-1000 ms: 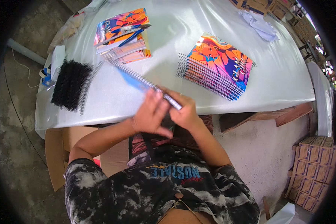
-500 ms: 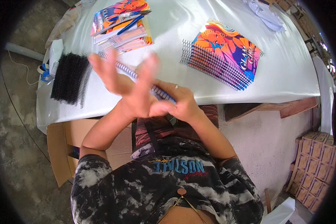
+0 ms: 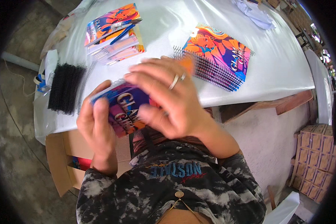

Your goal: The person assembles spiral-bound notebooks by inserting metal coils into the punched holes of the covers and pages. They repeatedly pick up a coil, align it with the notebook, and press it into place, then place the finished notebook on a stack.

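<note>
From where I stand, the left hand [image 3: 95, 128] comes first: its fingers are closed around the near-left end of a small notebook [image 3: 125, 110], the thumb laid over the bright cover and the other fingers behind, probably so that one hand can bear its weight and keep it tilted. The right hand [image 3: 179, 104] arches over the notebook's other end, long fingers loosely curved across the top edge, thumb well apart from them. It blurs, and I can't tell whether those fingers grip or only brush it; the arch perhaps helps steady that end.

Below the left fingers sits a cardboard box [image 3: 56, 164], flaps spread, maybe for easy reach. Left of those fingers, black coils [image 3: 66, 89] lie side by side on the table [image 3: 158, 41], bundled probably so they don't tangle.

Beyond the right fingers, a pile of coil-bound notebooks [image 3: 224, 56] leans in steps, likely because the coils are thicker than the pages. Farther past the left fingers rests a fanned stack of booklets [image 3: 128, 52], a blue pen [image 3: 122, 34] across it, perhaps as a light weight.
</note>
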The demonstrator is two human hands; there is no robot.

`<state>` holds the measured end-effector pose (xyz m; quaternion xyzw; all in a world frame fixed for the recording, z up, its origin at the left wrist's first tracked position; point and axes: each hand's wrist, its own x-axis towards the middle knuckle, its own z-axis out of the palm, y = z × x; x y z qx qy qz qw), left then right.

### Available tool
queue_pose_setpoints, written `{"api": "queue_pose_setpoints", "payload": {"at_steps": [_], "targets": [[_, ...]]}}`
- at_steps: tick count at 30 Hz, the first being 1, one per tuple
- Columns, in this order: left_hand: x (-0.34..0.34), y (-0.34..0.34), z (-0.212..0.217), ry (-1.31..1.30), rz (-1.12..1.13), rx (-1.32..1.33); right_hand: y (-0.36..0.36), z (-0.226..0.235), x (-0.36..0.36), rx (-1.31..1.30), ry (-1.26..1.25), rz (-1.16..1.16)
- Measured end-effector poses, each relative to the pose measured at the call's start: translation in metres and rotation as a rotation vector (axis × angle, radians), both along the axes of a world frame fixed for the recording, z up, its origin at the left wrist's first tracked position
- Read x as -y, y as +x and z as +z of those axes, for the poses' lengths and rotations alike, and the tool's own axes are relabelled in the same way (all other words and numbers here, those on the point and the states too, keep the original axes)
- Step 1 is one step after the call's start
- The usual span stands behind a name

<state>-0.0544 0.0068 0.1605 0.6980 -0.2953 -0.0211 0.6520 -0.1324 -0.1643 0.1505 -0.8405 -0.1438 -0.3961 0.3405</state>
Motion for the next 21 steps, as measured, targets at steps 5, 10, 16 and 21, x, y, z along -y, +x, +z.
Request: {"api": "queue_pose_setpoints", "payload": {"at_steps": [5,10,16,21], "targets": [[0.010,0.024,-0.021,-0.070,-0.223,-0.266,0.006,0.005,0.013,-0.709,0.387,0.036],[0.024,0.030,-0.035,-0.192,-0.472,-0.278,0.000,-0.024,0.012,-0.470,0.783,0.082],[0.031,0.044,-0.037,-0.171,-0.581,-0.226,-0.003,-0.029,0.007,-0.393,0.735,0.023],[0.036,0.050,-0.034,-0.022,-0.550,-0.157,-0.010,-0.024,0.000,-0.389,0.491,-0.195]]}}
